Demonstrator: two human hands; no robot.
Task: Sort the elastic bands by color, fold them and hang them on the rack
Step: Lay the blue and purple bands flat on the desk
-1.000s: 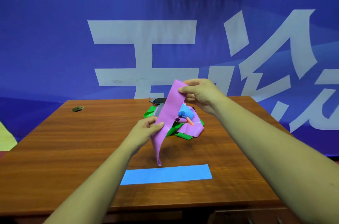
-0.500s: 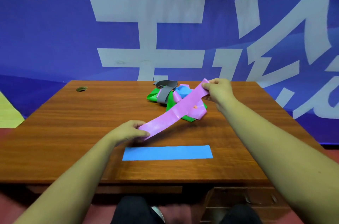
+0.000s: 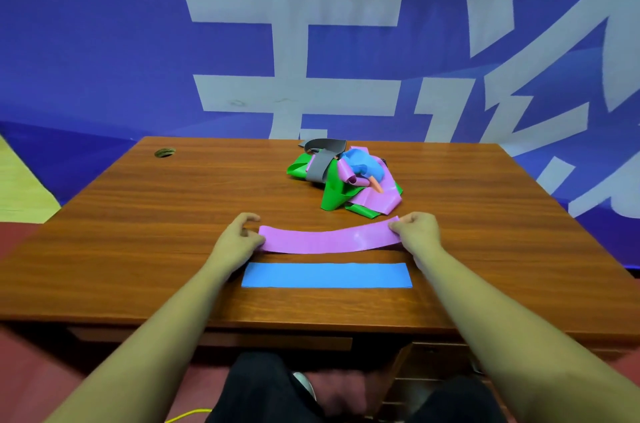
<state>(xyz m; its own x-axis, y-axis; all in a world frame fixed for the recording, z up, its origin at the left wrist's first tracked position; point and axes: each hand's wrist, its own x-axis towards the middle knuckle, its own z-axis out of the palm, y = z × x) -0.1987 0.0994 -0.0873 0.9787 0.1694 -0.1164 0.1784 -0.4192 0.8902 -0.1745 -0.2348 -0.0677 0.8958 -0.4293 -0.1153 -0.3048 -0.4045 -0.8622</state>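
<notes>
Left hand (image 3: 239, 238), right hand (image 3: 417, 230): each pinches one end of pink band (image 3: 329, 240), frame centre; blue band (image 3: 327, 275) flat just below; tangled pile (image 3: 343, 177) above.

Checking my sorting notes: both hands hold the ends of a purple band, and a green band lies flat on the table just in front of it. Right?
Not quite. The head view shows the band lying flat on the table just in front is a blue band, not green. The left hand and right hand do hold the ends of the purple band.
</notes>
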